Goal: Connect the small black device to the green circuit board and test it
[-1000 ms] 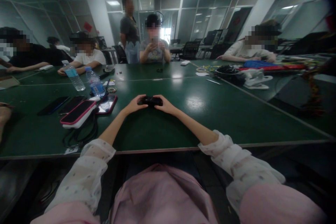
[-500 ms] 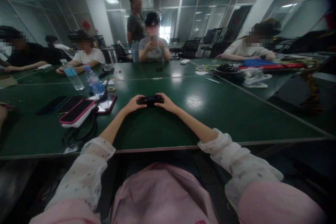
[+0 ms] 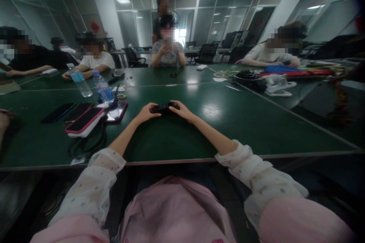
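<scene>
Just above the green table, a dark phone (image 3: pixel 164 108) is held sideways, low and tilted, so its screen is seen at a flat angle and cannot be read. My left hand (image 3: pixel 148 112) grips its left end, the thumb lying along the near edge. At the other end my right hand (image 3: pixel 182 111) has its fingers closed around the phone, thumb near the screen. Most of my fingers are hidden behind it.
The green table (image 3: pixel 171 140) carries two water bottles (image 3: pixel 81 82), several phones (image 3: pixel 85 120) and a dark cable (image 3: pixel 88 144) on the left. A pen (image 3: pixel 232 88) and white headset-like gear (image 3: pixel 279 85) lie right. Several people sit around; one stands (image 3: pixel 156 26).
The standing person has moved right, now behind the seated person opposite. My right thumb has shifted slightly on the phone. Both hands keep their hold, and the view has moved a little.
</scene>
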Tool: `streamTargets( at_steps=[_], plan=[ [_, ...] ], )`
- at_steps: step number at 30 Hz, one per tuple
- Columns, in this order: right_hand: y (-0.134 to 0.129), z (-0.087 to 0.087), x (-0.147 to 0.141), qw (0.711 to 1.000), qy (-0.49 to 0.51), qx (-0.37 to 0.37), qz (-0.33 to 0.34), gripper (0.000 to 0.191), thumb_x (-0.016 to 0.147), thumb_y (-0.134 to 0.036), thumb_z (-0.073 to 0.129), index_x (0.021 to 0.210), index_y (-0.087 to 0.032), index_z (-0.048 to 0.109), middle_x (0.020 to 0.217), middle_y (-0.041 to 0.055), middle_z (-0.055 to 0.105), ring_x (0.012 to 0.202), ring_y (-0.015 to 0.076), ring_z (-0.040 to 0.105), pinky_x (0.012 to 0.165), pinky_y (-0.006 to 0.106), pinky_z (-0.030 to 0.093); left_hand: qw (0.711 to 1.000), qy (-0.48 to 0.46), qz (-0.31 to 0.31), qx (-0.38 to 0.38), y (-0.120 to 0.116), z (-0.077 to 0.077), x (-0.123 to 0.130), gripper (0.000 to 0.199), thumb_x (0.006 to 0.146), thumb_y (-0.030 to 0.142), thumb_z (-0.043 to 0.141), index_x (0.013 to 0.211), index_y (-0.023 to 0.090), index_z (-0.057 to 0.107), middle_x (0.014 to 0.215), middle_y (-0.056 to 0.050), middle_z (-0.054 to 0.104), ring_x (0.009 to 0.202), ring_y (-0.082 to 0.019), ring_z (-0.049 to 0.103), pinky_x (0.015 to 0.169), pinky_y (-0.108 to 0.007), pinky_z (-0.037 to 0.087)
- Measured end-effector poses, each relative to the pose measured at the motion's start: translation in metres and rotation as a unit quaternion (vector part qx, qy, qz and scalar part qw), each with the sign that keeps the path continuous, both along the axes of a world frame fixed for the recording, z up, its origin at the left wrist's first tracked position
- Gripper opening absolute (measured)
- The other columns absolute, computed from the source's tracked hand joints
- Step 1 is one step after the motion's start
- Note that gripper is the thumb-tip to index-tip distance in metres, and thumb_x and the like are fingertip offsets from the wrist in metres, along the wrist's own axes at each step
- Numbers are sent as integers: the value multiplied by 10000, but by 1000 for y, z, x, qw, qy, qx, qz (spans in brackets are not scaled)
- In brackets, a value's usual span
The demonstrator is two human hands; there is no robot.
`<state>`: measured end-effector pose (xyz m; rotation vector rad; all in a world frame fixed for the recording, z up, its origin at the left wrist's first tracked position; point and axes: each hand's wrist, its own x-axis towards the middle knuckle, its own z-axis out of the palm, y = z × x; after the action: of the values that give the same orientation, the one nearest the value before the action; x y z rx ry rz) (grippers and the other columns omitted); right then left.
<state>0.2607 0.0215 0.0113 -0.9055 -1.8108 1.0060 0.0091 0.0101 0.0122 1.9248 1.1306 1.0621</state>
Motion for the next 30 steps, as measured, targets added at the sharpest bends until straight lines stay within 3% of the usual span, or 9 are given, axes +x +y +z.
streamTargets(
  at_steps=[4,10,16,21,25,30],
  plan=[
    [7,0,1,996,61,-55,-40,542,848,-630,454,1180,-217,565,1162,78,615,1086,220,571,972,411,447,999,-30,19,-17,-2,3,2,651,561,379,820,1113,153,557,1120,-132,646,1012,-248,630,967,-482,449],
    [15,-2,4,985,119,-117,-49,577,850,-652,418,1165,-191,563,1097,96,636,1041,225,592,930,404,473,992,-122,37,-13,-2,12,4,674,620,396,782,1186,146,515,1181,-129,626,1075,-245,608,982,-441,449],
    [12,2,5,973,166,-147,-59,559,853,-616,450,1165,-164,557,1080,111,634,1006,231,600,912,388,481,969,-178,167,42,15,11,-12,641,679,433,729,1198,143,490,1196,-134,617,1052,-222,617,949,-395,474],
    [10,3,4,968,186,-154,-61,509,842,-599,488,1104,-172,581,1016,84,640,919,187,607,851,318,490,965,-13,247,86,20,0,-27,630,627,381,781,1162,177,515,1114,-103,651,974,-222,647,893,-388,492],
    [12,0,3,965,195,-161,-66,464,839,-582,508,1056,-181,594,963,61,638,869,162,601,800,282,486,962,101,243,77,19,-8,-29,599,647,405,767,1155,198,527,1063,-86,670,963,-229,649,870,-374,491],
    [14,-3,4,970,178,-147,-72,445,831,-581,519,1022,-186,594,929,45,622,833,152,585,744,267,474,954,162,238,84,21,-13,-31,595,692,446,721,1186,209,489,1115,-101,648,971,-243,641,841,-375,490]
  ],
)
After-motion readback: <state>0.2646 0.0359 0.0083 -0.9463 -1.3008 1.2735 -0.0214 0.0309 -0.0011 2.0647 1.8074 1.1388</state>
